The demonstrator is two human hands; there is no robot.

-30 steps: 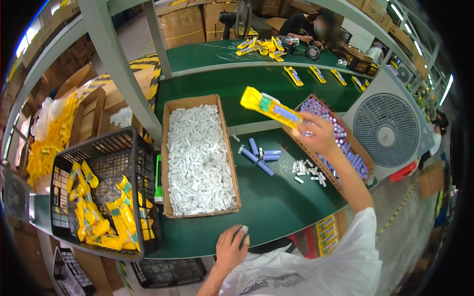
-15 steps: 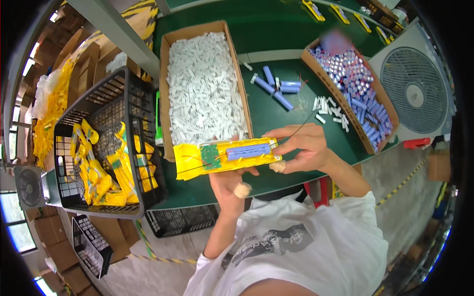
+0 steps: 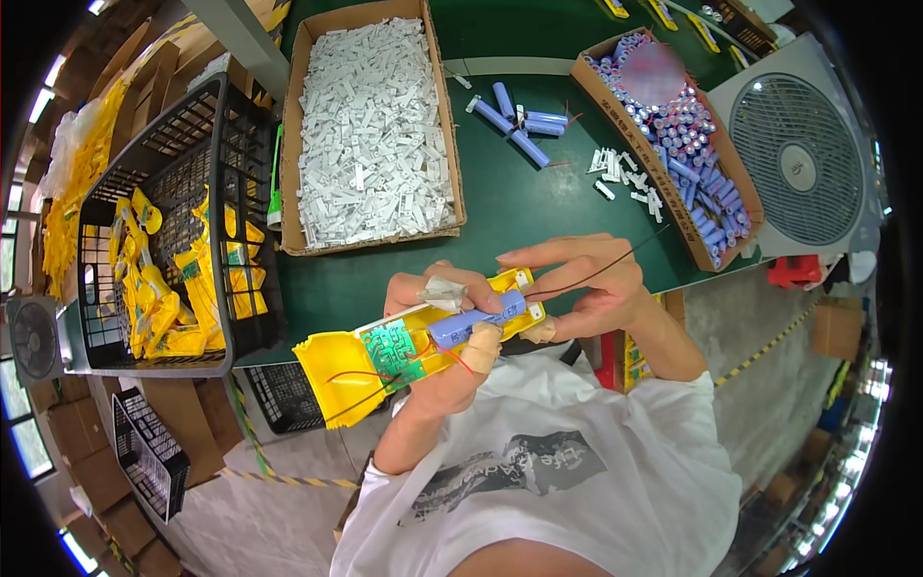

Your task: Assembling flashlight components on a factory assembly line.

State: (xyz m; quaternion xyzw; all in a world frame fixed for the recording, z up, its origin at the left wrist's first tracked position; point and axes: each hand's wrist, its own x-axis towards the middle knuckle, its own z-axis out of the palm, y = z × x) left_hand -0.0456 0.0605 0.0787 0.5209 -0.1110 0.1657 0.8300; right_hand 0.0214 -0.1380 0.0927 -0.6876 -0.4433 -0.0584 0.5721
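Note:
A yellow plastic casing (image 3: 332,370) is held tilted in front of my body, its wide end at the lower left. Inside it lie a green circuit board (image 3: 392,348) with thin red and dark wires and a blue cylindrical battery cell (image 3: 450,330). My left hand (image 3: 437,385) is closed round the casing, thumb and fingers pinching the cell from both sides. At the narrow end, my right hand (image 3: 611,284) grips the casing between thumb and fingers, a dark wire (image 3: 601,272) trailing past them to the upper right. Tape wraps some fingertips; the right ones are partly hidden.
A cardboard box of small white plastic pieces (image 3: 375,135) stands on the green table (image 3: 519,207). Loose battery cells (image 3: 495,115) and white pieces (image 3: 625,173) lie right of it, beside a box of cells (image 3: 711,197). A black crate (image 3: 226,231) holds yellow casings; a fan (image 3: 798,163) stands far right.
The casing has come nearer my body and tilted, its wide end lower. My left hand has moved from beneath it to pinch the cell. The right hand stays at the narrow end.

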